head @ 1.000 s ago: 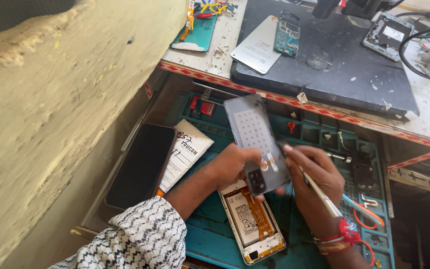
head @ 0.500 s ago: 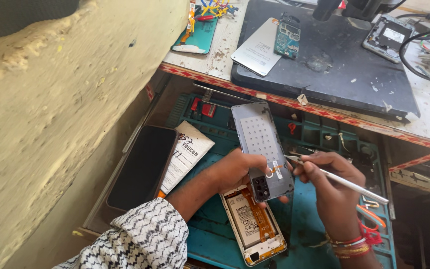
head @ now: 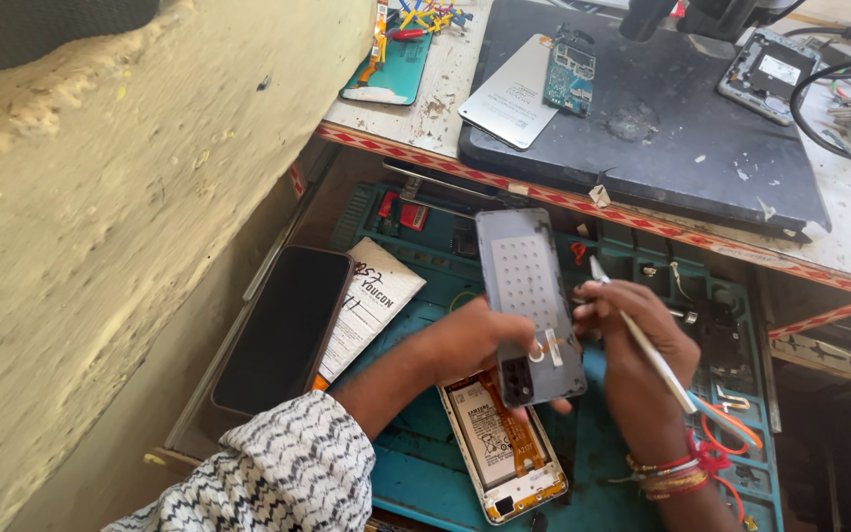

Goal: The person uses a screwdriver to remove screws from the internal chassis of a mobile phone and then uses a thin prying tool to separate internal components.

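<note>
We get one view, from the head, looking steeply down and forward, close over our hands and the bench (head: 445, 108).

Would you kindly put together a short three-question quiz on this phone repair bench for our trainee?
1. True or false: the left hand holds the grey back cover with its inner side facing up.
2. What does the right hand hold? A) a screwdriver with a red handle B) a thin white tool C) a brush
3. What lies on the green mat directly below the cover?

Key:
1. True.
2. B.
3. An opened phone with its battery showing.
</note>
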